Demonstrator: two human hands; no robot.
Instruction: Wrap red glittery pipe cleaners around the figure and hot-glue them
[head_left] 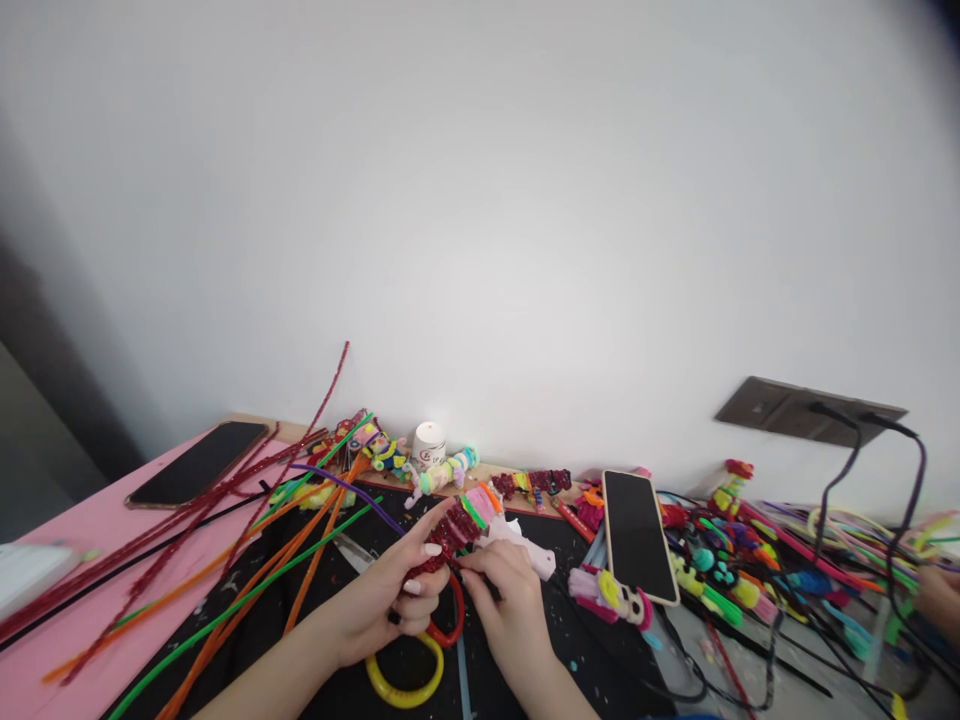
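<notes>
- Left hand (390, 600) grips the dark red pipe-cleaner figure (454, 530) at near centre, steadying it.
- Right hand (502, 590) pinches its lower end, fingers closed, for fine twisting.
- Yellow ring (405, 685) and red ring (450, 625) lie beneath, within reach.
- Loose pipe cleaners (247, 540) fan left; phone (637, 535) right.

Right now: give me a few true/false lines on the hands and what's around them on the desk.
1. Both hands grip the dark red pipe-cleaner piece. True.
2. The left hand lies flat on the pink mat. False: it is raised, fingers closed on the piece.
3. A yellow ring lies below the hands. True.
4. The phone with the pale case shows a lit screen. False: it is dark.
5. The right hand holds scissors. False: it pinches the piece.
</notes>
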